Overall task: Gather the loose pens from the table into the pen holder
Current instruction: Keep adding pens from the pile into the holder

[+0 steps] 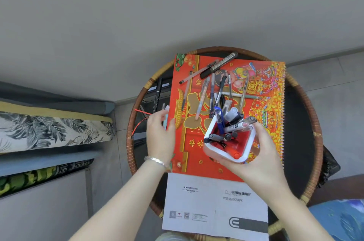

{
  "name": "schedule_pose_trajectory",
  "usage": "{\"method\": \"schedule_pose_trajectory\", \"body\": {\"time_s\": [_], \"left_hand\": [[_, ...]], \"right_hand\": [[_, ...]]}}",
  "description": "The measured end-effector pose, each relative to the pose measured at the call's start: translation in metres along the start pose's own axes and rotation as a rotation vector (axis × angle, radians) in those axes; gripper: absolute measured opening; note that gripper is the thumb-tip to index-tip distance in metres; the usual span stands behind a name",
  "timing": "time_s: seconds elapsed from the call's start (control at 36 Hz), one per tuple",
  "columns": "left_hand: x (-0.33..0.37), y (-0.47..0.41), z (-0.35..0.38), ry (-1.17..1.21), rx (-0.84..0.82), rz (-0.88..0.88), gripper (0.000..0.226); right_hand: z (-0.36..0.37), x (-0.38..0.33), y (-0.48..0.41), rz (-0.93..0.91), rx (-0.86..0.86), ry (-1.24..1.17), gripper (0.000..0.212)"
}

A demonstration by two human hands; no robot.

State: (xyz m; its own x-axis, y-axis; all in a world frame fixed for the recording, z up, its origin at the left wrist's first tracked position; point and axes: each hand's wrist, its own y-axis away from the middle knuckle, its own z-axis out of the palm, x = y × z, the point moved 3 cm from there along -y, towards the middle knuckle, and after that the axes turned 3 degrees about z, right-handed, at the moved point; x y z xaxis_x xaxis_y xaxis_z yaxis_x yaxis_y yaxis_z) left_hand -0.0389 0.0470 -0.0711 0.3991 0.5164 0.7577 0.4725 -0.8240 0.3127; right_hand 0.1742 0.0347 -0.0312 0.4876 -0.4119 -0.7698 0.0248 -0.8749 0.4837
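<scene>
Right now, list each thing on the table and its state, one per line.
Pen holder: held up in the right hand, part full of pens.
Left hand: gripping a pale pen at the calendar's left edge.
Loose pens: lying scattered on the calendar.
Red calendar: flat on the round table.
White booklet: flat, closed, under the calendar's near edge.

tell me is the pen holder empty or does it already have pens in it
Partly filled: the pen holder, held by the right hand, has several pens inside, with red floor showing.

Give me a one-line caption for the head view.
Right hand holds the pen holder over the red calendar; left hand grips a pale pen.
</scene>
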Motion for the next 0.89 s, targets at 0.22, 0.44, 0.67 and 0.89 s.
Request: {"method": "schedule_pose_trajectory", "body": {"time_s": [0.22, 0.44, 0.67, 0.89], "left_hand": [[-0.060, -0.022, 0.012, -0.264, -0.031, -0.255, 0.044], [-0.057, -0.020, 0.011, -0.501, -0.166, -0.154, 0.029], [0.004, 0.010, -0.008, -0.044, -0.237, -0.102, 0.014], [0.076, 0.062, -0.012, 0.607, -0.235, 0.073, 0.031]], "right_hand": [[-0.006, 0.008, 0.003, 0.045, 0.021, -0.008, 0.092], [-0.007, 0.023, 0.002, 0.074, -0.001, 0.023, 0.089], [-0.013, 0.021, 0.007, 0.064, -0.002, 0.006, 0.087], [-0.018, 0.012, 0.014, 0.035, 0.032, -0.013, 0.082]]}}
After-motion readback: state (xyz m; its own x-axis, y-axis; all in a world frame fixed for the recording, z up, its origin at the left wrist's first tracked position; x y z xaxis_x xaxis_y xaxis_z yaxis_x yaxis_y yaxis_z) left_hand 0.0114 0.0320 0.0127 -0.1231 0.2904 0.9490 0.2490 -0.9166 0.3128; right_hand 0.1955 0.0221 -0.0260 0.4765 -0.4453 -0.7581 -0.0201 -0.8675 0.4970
